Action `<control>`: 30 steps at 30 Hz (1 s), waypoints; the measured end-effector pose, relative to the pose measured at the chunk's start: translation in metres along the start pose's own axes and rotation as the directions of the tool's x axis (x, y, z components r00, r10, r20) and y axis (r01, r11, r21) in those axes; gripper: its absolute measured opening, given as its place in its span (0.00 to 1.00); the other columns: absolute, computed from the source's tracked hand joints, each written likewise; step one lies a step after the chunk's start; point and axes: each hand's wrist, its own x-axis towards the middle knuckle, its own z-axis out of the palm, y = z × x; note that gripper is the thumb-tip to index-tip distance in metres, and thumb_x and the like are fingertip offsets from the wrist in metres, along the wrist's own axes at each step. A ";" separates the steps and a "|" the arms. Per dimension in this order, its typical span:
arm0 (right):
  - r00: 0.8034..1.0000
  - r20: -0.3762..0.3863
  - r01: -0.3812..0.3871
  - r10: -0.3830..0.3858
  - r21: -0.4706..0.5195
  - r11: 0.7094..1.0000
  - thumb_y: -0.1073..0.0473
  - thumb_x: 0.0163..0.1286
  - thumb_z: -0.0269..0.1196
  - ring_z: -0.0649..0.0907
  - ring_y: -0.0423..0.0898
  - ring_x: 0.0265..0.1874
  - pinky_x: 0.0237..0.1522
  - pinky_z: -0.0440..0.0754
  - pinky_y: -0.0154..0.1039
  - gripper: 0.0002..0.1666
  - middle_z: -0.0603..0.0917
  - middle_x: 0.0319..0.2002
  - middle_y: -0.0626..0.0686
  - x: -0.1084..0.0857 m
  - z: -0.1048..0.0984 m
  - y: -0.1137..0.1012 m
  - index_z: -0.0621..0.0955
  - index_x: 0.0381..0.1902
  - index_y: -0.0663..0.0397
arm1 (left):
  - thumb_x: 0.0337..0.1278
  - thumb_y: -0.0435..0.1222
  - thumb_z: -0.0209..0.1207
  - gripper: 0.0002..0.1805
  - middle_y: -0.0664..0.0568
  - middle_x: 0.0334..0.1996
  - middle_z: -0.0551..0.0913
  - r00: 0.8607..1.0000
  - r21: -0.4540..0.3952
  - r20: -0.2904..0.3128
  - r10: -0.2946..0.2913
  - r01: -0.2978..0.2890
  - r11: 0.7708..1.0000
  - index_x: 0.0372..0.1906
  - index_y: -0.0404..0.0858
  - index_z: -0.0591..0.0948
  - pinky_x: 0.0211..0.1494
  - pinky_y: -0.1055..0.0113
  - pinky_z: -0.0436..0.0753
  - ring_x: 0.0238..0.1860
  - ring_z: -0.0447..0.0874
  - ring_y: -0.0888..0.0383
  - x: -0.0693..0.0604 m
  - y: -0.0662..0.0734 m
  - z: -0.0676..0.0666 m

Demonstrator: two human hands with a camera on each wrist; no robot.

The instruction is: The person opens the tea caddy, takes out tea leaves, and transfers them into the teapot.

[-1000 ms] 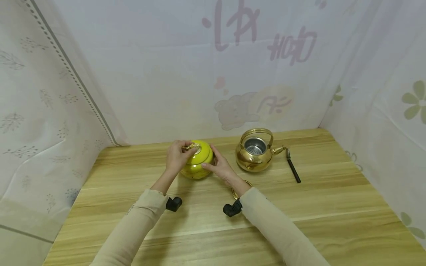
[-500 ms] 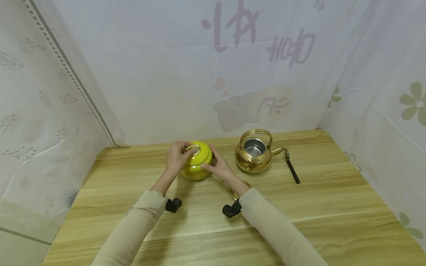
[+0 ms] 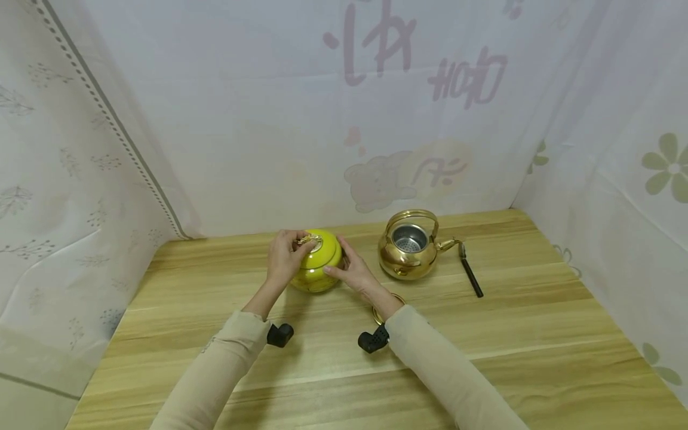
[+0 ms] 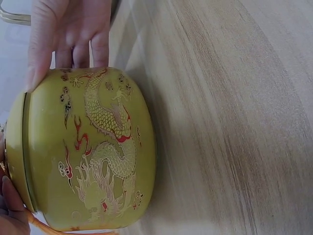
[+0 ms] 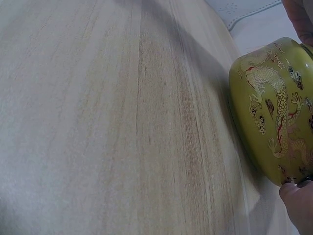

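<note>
A round yellow jar [image 3: 314,279], lid on, stands on the table. Gold dragons with red details decorate its side, plain in the left wrist view. My left hand [image 3: 283,254] pinches the ornate gold knob [image 3: 310,240] on top of the lid [image 3: 325,251]. With the thumb in front and fingers around the right side, my right hand [image 3: 356,272] holds the jar's body; its fingers [image 4: 78,54] also show in the left wrist view. An orange cord [image 4: 46,227] hangs by the lid there. The far side of the jar is hidden.
Right of the jar stands a lidless gold kettle [image 3: 407,263] with a metal strainer [image 3: 411,237] inside. A black-handled tool [image 3: 472,278] lies by its spout. A gold ring-shaped rim [image 3: 377,315] is partly covered by my right wrist. Patterned cloth walls [image 3: 269,149] enclose the wooden table [image 3: 333,370].
</note>
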 end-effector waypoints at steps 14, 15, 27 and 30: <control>1.000 -0.002 0.000 0.000 -0.003 1.000 0.65 0.63 0.63 0.45 0.50 0.74 0.73 0.45 0.44 0.52 0.43 0.75 0.54 0.001 0.001 0.002 0.45 0.75 0.51 | 0.54 0.35 0.65 0.14 0.41 0.35 0.77 1.000 -0.022 -0.014 -0.010 0.009 1.000 0.42 0.29 0.83 0.31 0.71 0.69 0.31 0.72 0.53 0.000 -0.002 0.002; 1.000 0.003 -0.003 0.003 -0.001 1.000 0.65 0.63 0.63 0.45 0.50 0.74 0.73 0.45 0.45 0.52 0.43 0.75 0.54 0.001 0.000 0.002 0.45 0.75 0.52 | 0.54 0.36 0.65 0.14 0.41 0.35 0.77 1.000 -0.024 -0.014 -0.011 0.010 1.000 0.42 0.29 0.83 0.31 0.71 0.69 0.31 0.72 0.53 0.000 -0.002 0.002; 0.999 0.029 -0.017 0.017 0.011 1.000 0.67 0.64 0.62 0.44 0.54 0.74 0.73 0.44 0.48 0.51 0.42 0.75 0.58 -0.014 0.002 -0.023 0.44 0.74 0.59 | 0.53 0.35 0.65 0.14 0.41 0.34 0.76 1.000 -0.041 -0.031 -0.003 0.002 0.999 0.42 0.29 0.83 0.29 0.73 0.68 0.30 0.71 0.54 0.000 -0.005 0.002; 0.999 0.029 -0.016 0.016 0.017 1.000 0.67 0.64 0.62 0.44 0.54 0.74 0.73 0.44 0.48 0.51 0.42 0.75 0.58 -0.014 0.002 -0.023 0.44 0.74 0.59 | 0.53 0.36 0.65 0.14 0.42 0.34 0.76 0.999 -0.040 -0.036 -0.005 0.004 0.999 0.41 0.29 0.83 0.29 0.73 0.68 0.30 0.72 0.54 0.000 -0.005 0.003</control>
